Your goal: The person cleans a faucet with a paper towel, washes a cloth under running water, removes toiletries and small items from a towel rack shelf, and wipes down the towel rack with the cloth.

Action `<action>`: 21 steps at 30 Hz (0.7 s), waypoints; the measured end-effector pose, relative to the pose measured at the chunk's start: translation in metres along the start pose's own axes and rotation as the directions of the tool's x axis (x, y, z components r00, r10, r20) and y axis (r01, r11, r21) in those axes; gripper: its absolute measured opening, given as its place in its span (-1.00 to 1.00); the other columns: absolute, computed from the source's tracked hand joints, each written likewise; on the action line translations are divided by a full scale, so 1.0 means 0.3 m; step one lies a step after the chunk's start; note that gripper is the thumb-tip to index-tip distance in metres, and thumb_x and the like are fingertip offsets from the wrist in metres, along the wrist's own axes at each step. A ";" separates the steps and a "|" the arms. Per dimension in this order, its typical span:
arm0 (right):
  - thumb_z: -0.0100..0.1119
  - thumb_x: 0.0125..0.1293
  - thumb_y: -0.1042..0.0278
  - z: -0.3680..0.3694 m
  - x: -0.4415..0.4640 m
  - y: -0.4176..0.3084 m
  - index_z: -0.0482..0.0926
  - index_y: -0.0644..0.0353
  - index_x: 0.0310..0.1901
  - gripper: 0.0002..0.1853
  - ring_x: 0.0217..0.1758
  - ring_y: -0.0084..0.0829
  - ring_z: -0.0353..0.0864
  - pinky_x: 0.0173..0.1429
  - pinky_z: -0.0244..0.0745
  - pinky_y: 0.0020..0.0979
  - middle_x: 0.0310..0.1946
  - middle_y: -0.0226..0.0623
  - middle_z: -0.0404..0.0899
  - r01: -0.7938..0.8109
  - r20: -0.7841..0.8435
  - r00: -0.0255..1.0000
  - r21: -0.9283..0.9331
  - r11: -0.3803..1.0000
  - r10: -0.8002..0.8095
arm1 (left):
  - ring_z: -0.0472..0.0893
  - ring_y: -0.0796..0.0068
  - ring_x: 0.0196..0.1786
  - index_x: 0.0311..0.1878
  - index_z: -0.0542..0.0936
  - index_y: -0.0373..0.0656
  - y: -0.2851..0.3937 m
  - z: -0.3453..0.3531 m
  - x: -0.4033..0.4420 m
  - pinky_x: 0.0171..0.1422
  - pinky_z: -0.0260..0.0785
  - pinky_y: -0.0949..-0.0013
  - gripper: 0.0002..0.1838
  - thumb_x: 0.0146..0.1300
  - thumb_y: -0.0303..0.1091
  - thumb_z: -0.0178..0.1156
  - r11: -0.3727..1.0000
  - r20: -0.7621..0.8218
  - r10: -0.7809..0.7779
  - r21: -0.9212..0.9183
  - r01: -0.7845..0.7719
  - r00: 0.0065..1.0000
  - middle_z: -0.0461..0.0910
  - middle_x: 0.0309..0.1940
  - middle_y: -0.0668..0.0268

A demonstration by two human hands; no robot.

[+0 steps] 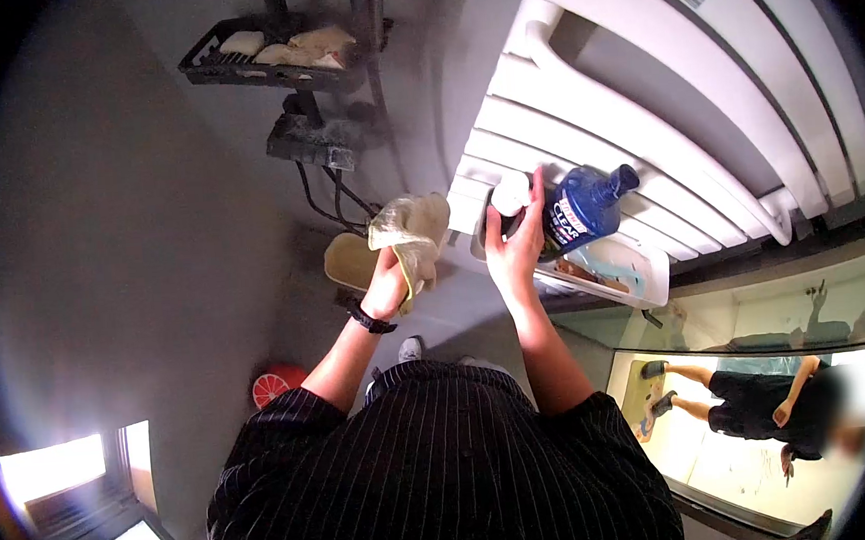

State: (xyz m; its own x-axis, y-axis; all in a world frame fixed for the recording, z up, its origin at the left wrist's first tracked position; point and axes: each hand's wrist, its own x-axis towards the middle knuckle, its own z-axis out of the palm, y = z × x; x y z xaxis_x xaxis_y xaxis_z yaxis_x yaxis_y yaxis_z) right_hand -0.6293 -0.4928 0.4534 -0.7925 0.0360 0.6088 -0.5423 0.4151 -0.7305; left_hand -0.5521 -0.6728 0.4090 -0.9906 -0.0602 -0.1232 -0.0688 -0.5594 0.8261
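Note:
My left hand (387,285) is closed around a pale cream cloth (409,223) with a yellowish edge, which bunches up over the fingers. My right hand (519,249) is raised by the white slatted rack, its thumb and fingers round a dark container with a white rounded top (510,194). The lower part of that container is hidden by the hand. Close to the right of those fingers, a blue bottle (585,209) labelled CLEAR leans at a slant. Below it sits a white tray (657,279) with a light blue item and a brown item in it.
A black wall shelf (263,75) holds pale soap-like pieces above a shower fixture (311,140) with hoses. A yellowish basin (352,263) and a red citrus-patterned round item (278,385) are low at left. The white rack (644,145) and a glass panel showing a person (763,402) are at right.

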 end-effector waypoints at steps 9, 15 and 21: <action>0.37 0.23 0.53 -0.043 0.040 -0.060 0.29 0.41 0.39 -0.30 0.25 -0.07 0.55 0.32 0.50 -0.19 0.18 0.11 0.52 0.280 -0.007 0.960 -0.026 0.960 -0.281 | 0.58 0.46 0.10 0.55 0.13 -0.17 -0.017 -0.076 0.014 0.14 0.52 0.35 -0.29 0.41 -0.42 0.19 0.999 0.055 0.046 -0.028 -0.045 0.997 0.50 0.22 0.23; 0.48 0.16 0.49 0.017 0.164 -0.245 0.29 0.39 0.38 -0.23 0.10 -0.17 0.69 0.16 0.62 -0.27 0.18 0.08 0.54 0.266 0.076 0.946 0.380 0.886 -0.316 | 0.54 0.26 0.28 0.53 0.17 -0.18 0.038 -0.148 -0.121 0.33 0.47 0.17 -0.33 0.44 -0.34 0.19 0.988 -0.121 0.126 -0.070 -0.135 0.985 0.45 0.33 0.13; 0.49 0.15 0.49 0.174 0.300 -0.481 0.28 0.33 0.41 -0.20 0.16 -0.20 0.66 0.23 0.59 -0.27 0.23 0.02 0.51 0.324 0.106 0.879 0.582 0.746 -0.464 | 0.53 0.28 0.26 0.52 0.18 -0.15 0.133 -0.209 -0.187 0.30 0.49 0.16 -0.37 0.46 -0.37 0.17 0.949 -0.193 0.230 -0.173 -0.264 0.954 0.43 0.33 0.16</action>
State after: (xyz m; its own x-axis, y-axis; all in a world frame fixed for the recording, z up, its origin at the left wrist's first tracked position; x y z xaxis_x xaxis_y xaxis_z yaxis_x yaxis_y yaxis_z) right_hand -0.6370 -0.5967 0.5974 -0.4747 -0.2578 0.8416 -0.8233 -0.2080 -0.5281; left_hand -0.4917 -0.7435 0.4144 -0.9376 -0.3460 -0.0338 0.2168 -0.6580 0.7212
